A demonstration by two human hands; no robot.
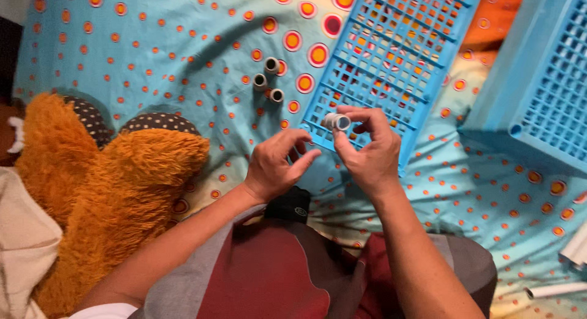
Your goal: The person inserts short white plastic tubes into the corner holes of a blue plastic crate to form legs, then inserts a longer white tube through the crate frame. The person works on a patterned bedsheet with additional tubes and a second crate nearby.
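— So what was being handled at that moment?

— A short white plastic tube piece with a dark open end [337, 121]. The right hand [367, 154] had it pinched between thumb and fingertips, held up over the near edge of a flat blue plastic lattice panel [391, 56] lying on the bed.

— And the other hand?

— The left hand [275, 166] was just beside the right, not touching the piece. Its fingers were loosely curled, thumb stuck out toward the right hand, gripping nothing that I could see.

— Were there more of those pieces?

— Three similar short white tube pieces [268, 80] stood together on the turquoise bedsheet with orange and red dots [153, 44], beyond the hands and just left of the panel.

— What else lay around?

— A second blue lattice crate part [544, 80] sat at the far right, apart from the first. Two longer white tubes [559, 288] lay at the right edge near the person's knee. To the left was a shaggy orange plush toy with dark spotted patches [110, 190]. A small black object [288, 204] rested in the person's lap, below the hands, against the dark red and grey clothing [269, 276].
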